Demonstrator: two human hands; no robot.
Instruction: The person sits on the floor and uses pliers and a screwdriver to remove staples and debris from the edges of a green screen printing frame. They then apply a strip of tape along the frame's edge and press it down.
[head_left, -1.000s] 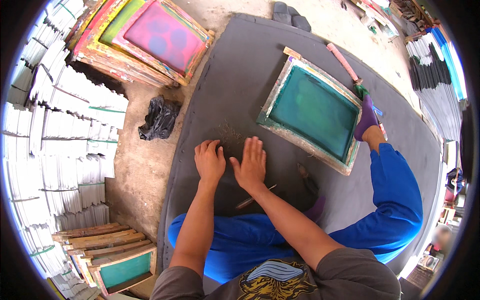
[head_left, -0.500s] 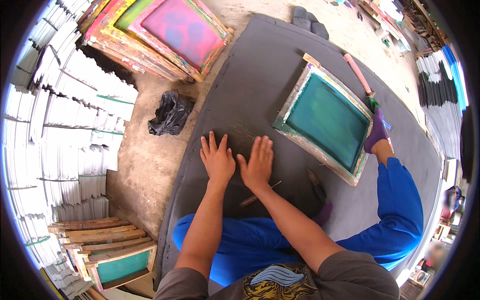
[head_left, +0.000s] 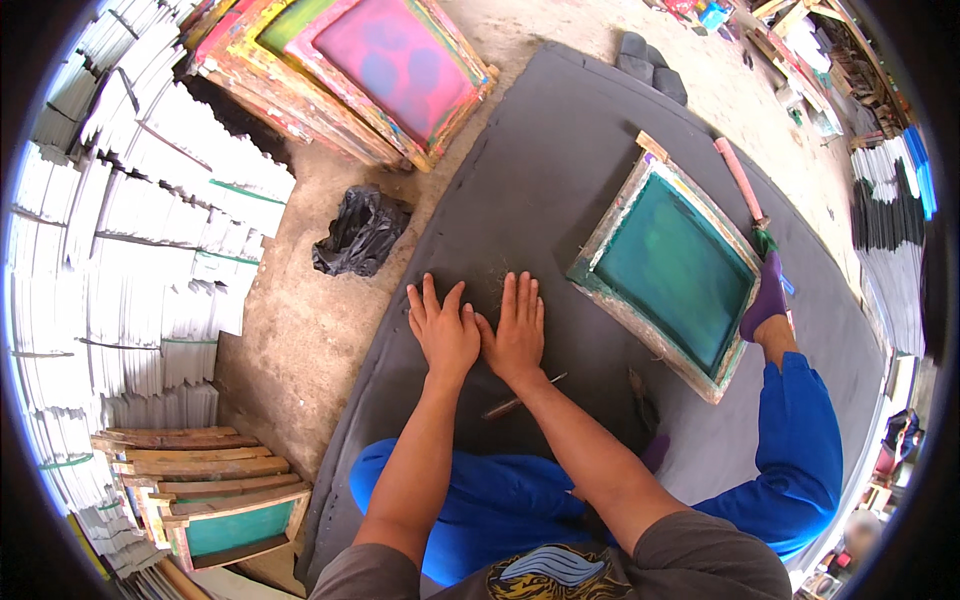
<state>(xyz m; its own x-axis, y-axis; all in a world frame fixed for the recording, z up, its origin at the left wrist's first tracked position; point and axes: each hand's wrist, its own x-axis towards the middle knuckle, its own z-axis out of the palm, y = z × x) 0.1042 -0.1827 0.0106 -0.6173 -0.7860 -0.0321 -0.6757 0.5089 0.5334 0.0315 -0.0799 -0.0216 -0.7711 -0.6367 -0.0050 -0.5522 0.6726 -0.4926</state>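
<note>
Head view: the left hand (head_left: 443, 330) and right hand (head_left: 515, 335) lie open, palms flat and side by side on the dark grey mat (head_left: 560, 160) spread over the floor, gripping nothing. The teal printing frame (head_left: 668, 265) rests on the mat to the right, untouched; the pressing looks barely begun.

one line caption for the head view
Left hand and right hand pressed flat, side by side, on dark grey foam mat.

Floor: bare, dusty concrete floor (head_left: 300, 340) in daylight.
Left side: tall stacks of white paper sheets (head_left: 130, 230).
Top: pile of colourful wooden printing frames (head_left: 340, 70).
</note>
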